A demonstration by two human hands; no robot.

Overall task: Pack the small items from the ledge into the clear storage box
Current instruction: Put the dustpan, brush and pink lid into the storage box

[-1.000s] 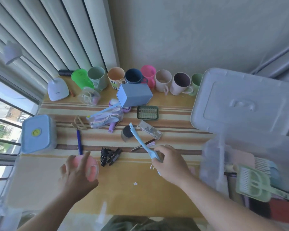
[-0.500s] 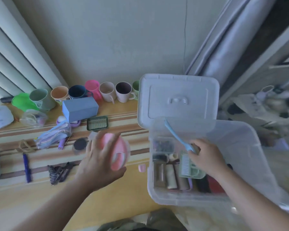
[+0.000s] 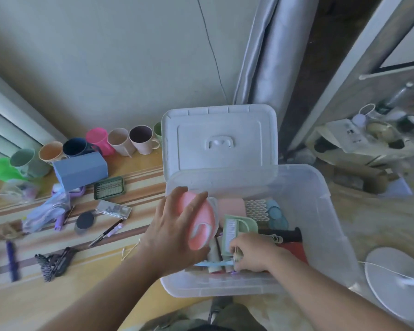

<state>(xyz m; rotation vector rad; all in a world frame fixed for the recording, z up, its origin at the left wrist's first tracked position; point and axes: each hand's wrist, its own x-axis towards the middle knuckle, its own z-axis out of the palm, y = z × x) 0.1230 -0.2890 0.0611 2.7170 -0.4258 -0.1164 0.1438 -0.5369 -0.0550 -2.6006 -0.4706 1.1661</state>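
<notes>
The clear storage box [image 3: 320, 211] stands open at the right end of the ledge [image 3: 134, 177], its white lid [image 3: 220, 139] propped upright behind it. Inside lie a green brush [image 3: 239, 228], a pale pink piece [image 3: 232, 206], a white mesh piece [image 3: 256, 209], blue discs [image 3: 276, 215] and a black handle [image 3: 285, 235]. The left hand [image 3: 175, 237] grips a pink oval case [image 3: 201, 225] over the box's left edge, fingers curled over its top. The right hand [image 3: 251, 254] is down in the box at the near wall, fingers curled, apparently pinching a light blue stick [image 3: 213, 263] that lies flat there; the grip itself is blurred. On the ledge sit a row of cups [image 3: 120, 142], a blue-grey box [image 3: 80, 169], a green tray [image 3: 109, 187], a pen [image 3: 106, 231] and black clips [image 3: 55, 261].
</notes>
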